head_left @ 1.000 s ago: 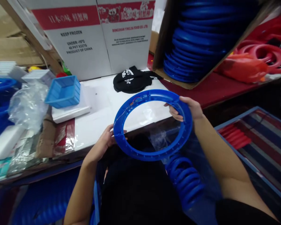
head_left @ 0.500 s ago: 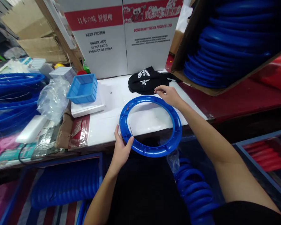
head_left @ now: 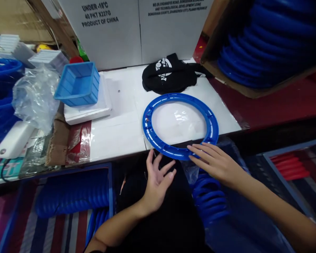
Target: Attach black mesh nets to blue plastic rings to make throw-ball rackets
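Observation:
A blue plastic ring point(head_left: 212, 123) lies at the front edge of the white worktop point(head_left: 118, 130), its near rim sticking out past the edge. Thin wires point(head_left: 147, 119) show inside its channel on the left side. My right hand point(head_left: 216, 163) rests with flat, stretched fingers on the near right part of the rim. Just below the near left rim is my left hand point(head_left: 158, 184), palm up and fingers spread, holding nothing. Whether its fingertips touch the rim I cannot tell. Behind the ring lies a folded black cloth item point(head_left: 171, 74) with white print.
A light blue bin point(head_left: 77, 84) sits on a white foam slab point(head_left: 105, 102) to the left. A tall white carton point(head_left: 113, 45) stands behind. Stacked blue rings fill a cardboard box point(head_left: 249, 92) at right; more blue rings point(head_left: 76, 196) lie below the worktop.
The left hand has let go of the ring and opened below it. The right hand has come from the far rim to the near right rim. The view has tilted downward.

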{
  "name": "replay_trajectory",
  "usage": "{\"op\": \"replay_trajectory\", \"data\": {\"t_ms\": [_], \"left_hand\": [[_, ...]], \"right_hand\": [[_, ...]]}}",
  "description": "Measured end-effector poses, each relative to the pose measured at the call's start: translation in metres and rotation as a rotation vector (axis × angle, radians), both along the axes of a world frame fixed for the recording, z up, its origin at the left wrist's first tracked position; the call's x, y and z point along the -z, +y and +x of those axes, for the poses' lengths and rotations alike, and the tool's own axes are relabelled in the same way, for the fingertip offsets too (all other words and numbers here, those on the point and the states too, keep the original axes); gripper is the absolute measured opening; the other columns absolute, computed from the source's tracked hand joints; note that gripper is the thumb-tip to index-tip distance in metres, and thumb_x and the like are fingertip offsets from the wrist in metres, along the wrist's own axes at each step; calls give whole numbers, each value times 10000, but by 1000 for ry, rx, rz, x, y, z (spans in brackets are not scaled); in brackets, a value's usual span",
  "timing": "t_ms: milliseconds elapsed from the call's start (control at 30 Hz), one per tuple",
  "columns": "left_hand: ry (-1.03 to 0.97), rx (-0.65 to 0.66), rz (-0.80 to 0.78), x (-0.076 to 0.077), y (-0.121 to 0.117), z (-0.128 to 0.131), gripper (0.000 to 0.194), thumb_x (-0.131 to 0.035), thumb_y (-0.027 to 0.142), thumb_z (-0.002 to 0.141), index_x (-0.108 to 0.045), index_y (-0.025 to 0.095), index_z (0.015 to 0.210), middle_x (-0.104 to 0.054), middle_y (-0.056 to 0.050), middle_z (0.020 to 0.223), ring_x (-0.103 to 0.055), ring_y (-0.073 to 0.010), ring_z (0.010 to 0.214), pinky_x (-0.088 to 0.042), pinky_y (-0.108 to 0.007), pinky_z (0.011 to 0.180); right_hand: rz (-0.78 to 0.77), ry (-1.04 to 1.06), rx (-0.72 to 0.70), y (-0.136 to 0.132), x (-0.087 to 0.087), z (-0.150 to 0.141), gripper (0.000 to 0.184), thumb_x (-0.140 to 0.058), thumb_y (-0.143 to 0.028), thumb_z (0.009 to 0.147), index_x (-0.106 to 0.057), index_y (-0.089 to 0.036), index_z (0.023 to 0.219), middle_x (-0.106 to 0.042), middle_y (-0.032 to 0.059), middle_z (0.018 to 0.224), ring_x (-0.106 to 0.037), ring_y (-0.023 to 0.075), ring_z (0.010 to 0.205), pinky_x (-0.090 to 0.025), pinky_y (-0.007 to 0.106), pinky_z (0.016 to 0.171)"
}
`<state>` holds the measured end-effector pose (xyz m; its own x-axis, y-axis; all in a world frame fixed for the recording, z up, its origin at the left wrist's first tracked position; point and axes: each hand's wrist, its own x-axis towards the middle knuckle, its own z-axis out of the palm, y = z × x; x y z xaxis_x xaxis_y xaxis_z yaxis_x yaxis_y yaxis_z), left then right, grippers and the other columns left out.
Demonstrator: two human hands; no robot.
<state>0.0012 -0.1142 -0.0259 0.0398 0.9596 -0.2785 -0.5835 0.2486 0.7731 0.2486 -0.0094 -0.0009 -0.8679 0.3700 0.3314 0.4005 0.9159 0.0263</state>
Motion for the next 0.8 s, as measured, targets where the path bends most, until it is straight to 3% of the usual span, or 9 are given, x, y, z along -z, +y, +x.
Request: {"op": "replay_trajectory", "data": {"t_ms": [133, 233, 300, 367, 533, 633, 700, 767, 800], "left_hand": [[110, 230, 127, 15, -18, 22, 1015, -711, 513, 1015, 25, 447, 1711, -194, -172, 1817, -357, -359, 1643, -251, -638, 1348], [306, 349, 266, 18, -16, 31, 1016, -652, 461, 1040, 65, 335, 1749, -77, -178, 1844, -111, -337, 1716, -98, -638, 1387], [421, 431, 327, 15, -7, 33, 1029, -667, 417, 1019, 27, 276, 1765, -35, -171, 1848, -44, -347, 1721, -77, -633, 1396], [500, 523, 398, 10, 5, 34, 990, -696, 361, 984, -104, 233, 1767, -125, -175, 1838, -106, -369, 1715, -134, -623, 1399], [669, 641, 476, -4, 29, 24, 601, -642, 362, 1005, -533, 153, 1558, -627, -220, 1531, -631, -388, 1409, -512, -576, 1208], [819, 844, 658, -27, 36, -13, 407, -617, 370, 1048, -680, 189, 1407, -735, -184, 1398, -711, -382, 1300, -520, -589, 1182], [789, 913, 828, -47, 44, -52, 320, -609, 334, 1070, -737, 254, 1353, -787, -117, 1332, -745, -319, 1263, -502, -527, 1223], [850, 779, 861, -65, 59, -92, 334, -602, 247, 1049, -761, 305, 1337, -822, -64, 1250, -784, -273, 1175, -591, -450, 1112], [952, 593, 831, -71, 71, -110, 364, -564, 201, 1042, -770, 311, 1321, -828, -52, 1225, -787, -263, 1158, -611, -453, 1074]], "right_hand": [[-204, 137, 30, 26, 5, 12, 487, -495, -24, 1017, -711, -271, 1377, -726, 105, 1468, -688, 283, 1375, -612, 551, 1106], [-425, 304, 102, 20, -5, -2, 473, -568, -94, 1031, -692, -348, 1410, -779, 64, 1377, -712, 294, 1344, -629, 569, 1089], [-502, 407, 166, 7, -12, -16, 455, -606, -132, 1031, -690, -358, 1416, -801, 67, 1311, -745, 300, 1275, -638, 558, 1067], [-477, 444, 227, -6, -15, -30, 440, -639, -170, 1028, -680, -333, 1434, -817, 84, 1223, -774, 304, 1165, -648, 535, 1014], [-416, 394, 282, -17, -6, -57, 360, -633, -242, 1054, -677, -260, 1410, -814, 94, 1082, -769, 298, 999, -636, 509, 911], [-450, 460, 257, -13, 4, -61, 283, -627, -206, 1056, -691, -259, 1327, -805, 70, 1032, -765, 265, 978, -634, 469, 901], [-382, 504, 229, -14, 14, -61, 272, -660, -192, 1035, -699, -258, 1297, -805, 78, 1038, -767, 273, 987, -635, 476, 893], [-292, 556, 214, -19, 28, -61, 326, -693, -162, 1002, -706, -263, 1312, -805, 98, 1078, -773, 293, 1017, -642, 499, 896], [-254, 582, 213, -22, 36, -61, 371, -694, -136, 987, -710, -273, 1331, -804, 108, 1113, -776, 305, 1048, -646, 516, 910]]}}
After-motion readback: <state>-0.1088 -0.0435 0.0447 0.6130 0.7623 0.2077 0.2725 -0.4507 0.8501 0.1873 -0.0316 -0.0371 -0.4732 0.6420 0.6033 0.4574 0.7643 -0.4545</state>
